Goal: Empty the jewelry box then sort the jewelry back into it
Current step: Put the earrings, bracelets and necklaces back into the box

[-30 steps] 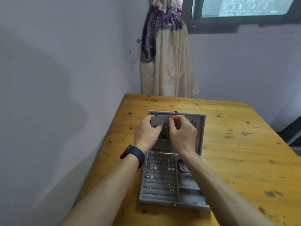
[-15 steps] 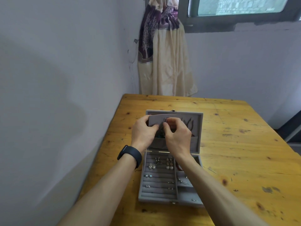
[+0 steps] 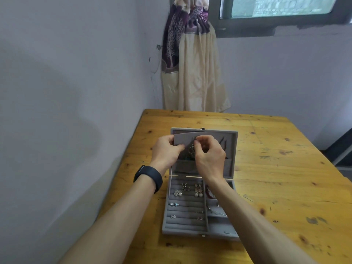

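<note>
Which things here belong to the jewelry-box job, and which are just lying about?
Part of the job:
- jewelry box, open
- grey lid flap, held by the left hand
- dangling jewelry piece, pinched by the right hand
- earrings in the tray slots

Just there:
- wooden table
- curtain
- window
- black wristband

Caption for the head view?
Left hand holds a grey fabric flap inside the lid of the open grey velvet jewelry box; right hand pinches a dangling metal jewelry piece.
</note>
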Demonstrator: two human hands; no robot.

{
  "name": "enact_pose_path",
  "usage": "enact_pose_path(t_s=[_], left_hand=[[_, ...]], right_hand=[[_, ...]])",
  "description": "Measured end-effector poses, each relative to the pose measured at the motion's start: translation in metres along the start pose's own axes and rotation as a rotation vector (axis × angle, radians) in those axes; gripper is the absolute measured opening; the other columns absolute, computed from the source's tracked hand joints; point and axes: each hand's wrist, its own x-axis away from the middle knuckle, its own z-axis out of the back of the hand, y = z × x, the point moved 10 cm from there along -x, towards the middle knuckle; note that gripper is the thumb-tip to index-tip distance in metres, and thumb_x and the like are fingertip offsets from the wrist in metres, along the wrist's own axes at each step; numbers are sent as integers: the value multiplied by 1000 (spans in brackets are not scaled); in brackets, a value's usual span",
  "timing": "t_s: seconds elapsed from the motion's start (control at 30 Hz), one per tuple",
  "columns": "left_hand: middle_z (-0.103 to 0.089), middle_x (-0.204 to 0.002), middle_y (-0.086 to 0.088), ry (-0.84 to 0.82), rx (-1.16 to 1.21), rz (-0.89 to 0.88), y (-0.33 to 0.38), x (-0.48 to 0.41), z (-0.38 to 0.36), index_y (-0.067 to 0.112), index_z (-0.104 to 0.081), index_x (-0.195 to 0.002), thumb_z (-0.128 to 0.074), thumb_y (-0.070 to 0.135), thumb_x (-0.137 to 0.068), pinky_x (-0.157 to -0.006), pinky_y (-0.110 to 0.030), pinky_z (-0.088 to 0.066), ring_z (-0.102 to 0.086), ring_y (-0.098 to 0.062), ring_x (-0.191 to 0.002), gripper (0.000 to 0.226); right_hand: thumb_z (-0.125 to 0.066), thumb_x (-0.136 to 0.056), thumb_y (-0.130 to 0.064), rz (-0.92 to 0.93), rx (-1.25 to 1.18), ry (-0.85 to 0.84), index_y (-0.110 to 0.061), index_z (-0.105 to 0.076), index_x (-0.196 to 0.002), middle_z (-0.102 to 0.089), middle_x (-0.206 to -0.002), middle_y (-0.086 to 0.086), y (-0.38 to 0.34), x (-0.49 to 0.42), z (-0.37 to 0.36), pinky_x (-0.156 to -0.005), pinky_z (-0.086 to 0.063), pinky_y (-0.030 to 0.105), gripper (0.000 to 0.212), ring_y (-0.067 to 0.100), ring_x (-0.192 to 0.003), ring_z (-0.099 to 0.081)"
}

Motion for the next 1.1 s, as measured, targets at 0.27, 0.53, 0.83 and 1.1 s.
enact_pose_path(t_s=[0.27,0.53,0.83,1.1], left_hand=[[-68,-106,5,-9,-52,5,-2,0,-3,22,-66,-123,-70,25,-91,-91,-38,-55,-63,-17,-102,33],[-66,-103,10,33,87,-3,-1,6,3,23,-67,-118,-74,15,-87,-80,-21,-49,-61,-7,-99,33],[-70,-103,5,10,160,49,-4,5,4,21,-66,-116,-75,9,-85,-82,-22,-50,-64,-8,-97,35],[-67,-100,10,17,172,43,-5,6,4,25,-63,-114,-74,11,-86,-78,-18,-49,-63,-5,-97,33]], right_hand=[[-62,-96,-22,46,42,-18,-21,-64,-98,-68,-89,-7,-4,2,-1,-79,-54,30,3,9,-83,-64],[-66,-93,-21,26,28,1,-20,-67,-98,-69,-88,-6,-3,0,2,-78,-53,27,5,10,-82,-64],[-72,-89,-21,17,-31,15,-20,-74,-97,-72,-85,-9,-8,-2,4,-76,-54,21,8,3,-75,-65],[-74,-89,-21,-40,-140,26,-22,-75,-99,-72,-84,-15,-8,1,8,-73,-47,6,10,-3,-79,-66]])
